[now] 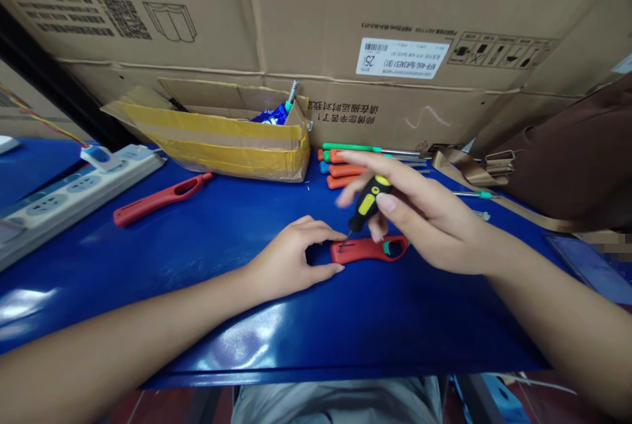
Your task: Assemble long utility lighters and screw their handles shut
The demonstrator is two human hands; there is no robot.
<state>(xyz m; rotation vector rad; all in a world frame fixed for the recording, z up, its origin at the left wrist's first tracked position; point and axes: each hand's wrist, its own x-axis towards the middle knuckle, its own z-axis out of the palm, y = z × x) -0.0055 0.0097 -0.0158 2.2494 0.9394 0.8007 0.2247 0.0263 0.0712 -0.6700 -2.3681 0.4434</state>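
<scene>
In my right hand (419, 207) is a small screwdriver (368, 202) with a black and yellow handle, tilted so its thin tip meets the left end of a red lighter body (363, 250). That lighter lies flat on the blue table (291, 292), with a teal trigger in its opening; its right end is partly hidden behind my right hand. My left hand (291, 253) steadies the lighter's left end between thumb and fingers. A separate red handle shell (160, 200) with an oval opening rests farther left.
Behind my hands lie several stick lighters (345, 170) with orange, green and blue handles. An open cardboard box (222, 151) with yellow tape stands at the back, near a white power strip (74, 187) on the left. A large carton (306, 29) walls off the rear; brown fabric (567, 154) is at right.
</scene>
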